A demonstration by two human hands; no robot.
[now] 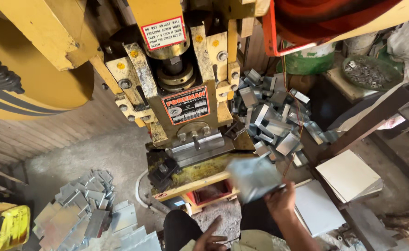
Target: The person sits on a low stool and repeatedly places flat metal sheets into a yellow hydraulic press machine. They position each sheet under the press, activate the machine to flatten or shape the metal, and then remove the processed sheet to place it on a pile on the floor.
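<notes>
Below the yellow press machine, the right hand has its grip closed on one blurred metal sheet piece, held just in front of the die block. The left hand rests low with fingers spread, holding nothing. Two heaps of metal pieces are visible: flat blanks on the floor at left, bent pieces at right, too many for counting. Two white boards lie near.

yellow press machine | flat metal blanks on floor | bent pieces heap | white sheets right
</notes>
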